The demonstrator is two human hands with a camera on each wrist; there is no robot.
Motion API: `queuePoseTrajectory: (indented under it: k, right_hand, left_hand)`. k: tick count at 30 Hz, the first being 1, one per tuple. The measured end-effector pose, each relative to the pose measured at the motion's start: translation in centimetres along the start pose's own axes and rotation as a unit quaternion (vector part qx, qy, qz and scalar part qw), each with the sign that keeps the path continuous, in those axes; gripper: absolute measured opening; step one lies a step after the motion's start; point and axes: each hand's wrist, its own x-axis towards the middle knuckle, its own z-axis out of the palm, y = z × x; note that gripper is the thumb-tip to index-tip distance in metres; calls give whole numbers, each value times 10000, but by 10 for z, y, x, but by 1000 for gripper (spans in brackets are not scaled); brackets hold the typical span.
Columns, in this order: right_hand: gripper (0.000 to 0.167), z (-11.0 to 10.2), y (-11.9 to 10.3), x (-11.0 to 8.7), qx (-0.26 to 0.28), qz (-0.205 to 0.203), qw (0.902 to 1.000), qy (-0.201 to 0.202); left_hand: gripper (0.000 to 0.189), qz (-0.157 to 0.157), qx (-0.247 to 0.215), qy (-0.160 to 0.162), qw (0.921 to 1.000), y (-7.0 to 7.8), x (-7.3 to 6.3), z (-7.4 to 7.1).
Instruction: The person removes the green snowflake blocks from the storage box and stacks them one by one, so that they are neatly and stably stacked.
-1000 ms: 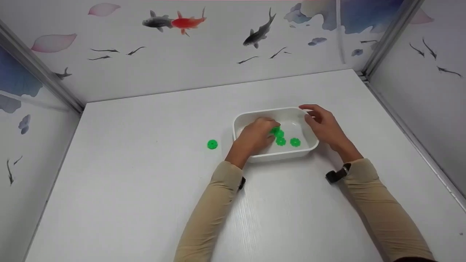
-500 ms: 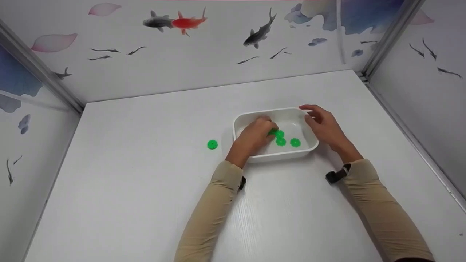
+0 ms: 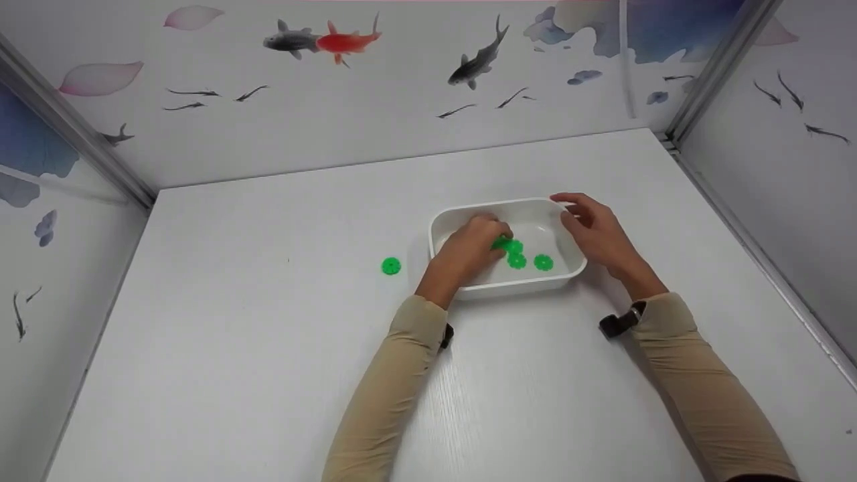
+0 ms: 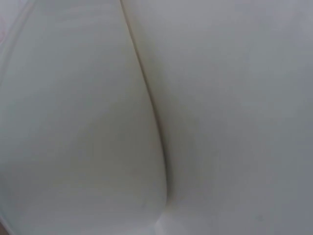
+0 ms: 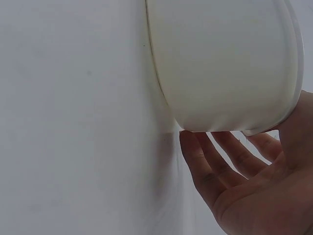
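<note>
A white plastic basin [image 3: 505, 289] with rounded corners sits on the table. Inside it, my left hand [image 3: 472, 248] has its thumb and forefinger on either side of a green notched disc [image 3: 499, 244], pinching it; part of that disc is hidden by the fingers. Close by on the basin floor lie several more such discs, among them a green disc [image 3: 516, 260] and another green disc [image 3: 543, 262] farther right. With thumb inside the rim and fingers outside, my right hand [image 3: 598, 231] holds the basin's right end. The left wrist view shows only the basin [image 4: 83, 127] and tabletop.
One more green disc [image 3: 391, 266] lies on the white table [image 3: 268, 348], left of the basin. Printed wall panels [image 3: 388, 134] stand along the back and both sides of the table.
My left thumb and forefinger have closed in on the green disc and drawn slightly left within the basin. The right hand and the basin stay where they were.
</note>
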Motion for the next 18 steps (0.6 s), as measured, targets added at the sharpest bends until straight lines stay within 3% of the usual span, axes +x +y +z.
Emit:
queuePoseTrajectory:
  k: [18]
  right_hand:
    - [44,0,-2,-1,-28,122,9999,-24]
  left_hand:
    - [33,-178,-276,-22,9995,1,3,0]
